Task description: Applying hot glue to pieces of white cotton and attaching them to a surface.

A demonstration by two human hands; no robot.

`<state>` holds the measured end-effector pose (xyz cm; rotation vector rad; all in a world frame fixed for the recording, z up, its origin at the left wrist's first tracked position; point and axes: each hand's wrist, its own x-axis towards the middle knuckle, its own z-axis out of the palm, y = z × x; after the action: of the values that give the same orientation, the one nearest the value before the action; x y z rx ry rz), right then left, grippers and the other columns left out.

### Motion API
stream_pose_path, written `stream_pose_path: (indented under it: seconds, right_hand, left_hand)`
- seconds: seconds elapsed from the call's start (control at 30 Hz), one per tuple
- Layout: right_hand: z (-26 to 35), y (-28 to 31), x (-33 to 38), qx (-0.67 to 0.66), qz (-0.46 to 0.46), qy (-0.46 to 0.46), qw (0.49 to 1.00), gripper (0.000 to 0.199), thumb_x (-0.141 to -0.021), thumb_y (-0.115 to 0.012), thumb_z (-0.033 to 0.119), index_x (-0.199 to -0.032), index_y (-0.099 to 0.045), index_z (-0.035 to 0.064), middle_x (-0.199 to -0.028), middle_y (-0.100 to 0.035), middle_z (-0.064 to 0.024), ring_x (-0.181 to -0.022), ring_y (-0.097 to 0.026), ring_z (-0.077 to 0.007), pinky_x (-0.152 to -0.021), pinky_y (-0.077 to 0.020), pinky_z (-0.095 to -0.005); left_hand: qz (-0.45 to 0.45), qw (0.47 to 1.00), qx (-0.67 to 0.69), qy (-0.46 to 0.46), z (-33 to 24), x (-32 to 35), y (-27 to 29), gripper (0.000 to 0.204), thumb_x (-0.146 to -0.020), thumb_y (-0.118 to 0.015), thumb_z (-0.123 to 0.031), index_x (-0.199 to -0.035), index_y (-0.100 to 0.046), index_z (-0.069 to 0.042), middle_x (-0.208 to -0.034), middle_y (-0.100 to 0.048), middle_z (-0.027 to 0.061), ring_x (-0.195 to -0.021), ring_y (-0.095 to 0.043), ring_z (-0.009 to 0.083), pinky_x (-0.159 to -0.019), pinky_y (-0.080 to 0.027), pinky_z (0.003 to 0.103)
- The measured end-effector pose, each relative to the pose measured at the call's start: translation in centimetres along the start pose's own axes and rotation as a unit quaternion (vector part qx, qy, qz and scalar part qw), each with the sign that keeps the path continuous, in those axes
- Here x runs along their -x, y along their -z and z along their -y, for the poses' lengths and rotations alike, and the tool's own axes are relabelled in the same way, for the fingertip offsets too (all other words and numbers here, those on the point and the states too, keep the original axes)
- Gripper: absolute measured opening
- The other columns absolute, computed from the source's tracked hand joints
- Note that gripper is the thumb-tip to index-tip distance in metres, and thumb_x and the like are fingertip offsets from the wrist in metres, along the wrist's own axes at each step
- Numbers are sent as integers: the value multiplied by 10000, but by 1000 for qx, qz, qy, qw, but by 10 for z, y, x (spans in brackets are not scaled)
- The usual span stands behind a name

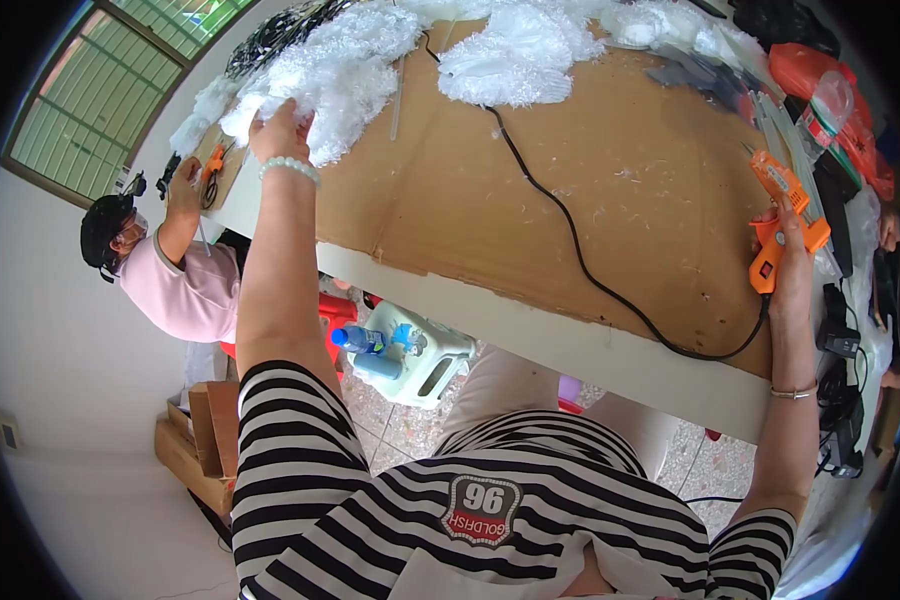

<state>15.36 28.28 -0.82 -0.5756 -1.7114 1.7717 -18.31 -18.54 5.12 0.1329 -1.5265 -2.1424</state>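
My right hand (794, 268) is wrapped round an orange hot glue gun (767, 262) at the table's right side, its nozzle pointing up and away. A black cord runs from the gun's handle across the cardboard. At the far left, my left hand (282, 132) reaches into a pile of white shiny tinsel-like fluff (345, 85). Its fingers are bent and pinch at the near edge of the pile, with the tips partly hidden. Another white fluffy piece (515, 60) lies at the far middle, beside the cord.
Brown cardboard (630, 190) with white scraps covers the white table. A person in pink (185, 285) works at the left, near orange-handled scissors (212, 165). Red plastic bags (840, 105) and black adapters (840, 335) crowd the right. Below stands a pale stool (430, 350) with a bottle.
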Motion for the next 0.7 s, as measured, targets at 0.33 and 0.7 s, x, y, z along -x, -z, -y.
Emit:
stream_pose_path:
  seconds: [0.33,0.7]
  right_hand:
    - [2,-3,0,25,3,1,1000,351,-913,-534,373,-1014,-601,44,-803,-588,-20,-647,-506,-93,-605,-405,-228]
    - [6,-10,0,17,8,22,1000,342,-914,-537,385,-1007,-578,58,-825,-568,-2,-675,-513,-94,-613,-412,-233]
  left_hand:
    - [-103,809,-506,-281,31,-32,52,368,-802,-621,-316,-984,-668,0,-975,-657,196,-929,-621,332,-830,-471,403]
    - [128,840,-406,-337,51,43,-33,177,-858,-609,-162,-906,-647,3,-784,-666,116,-682,-608,169,-654,-483,308]
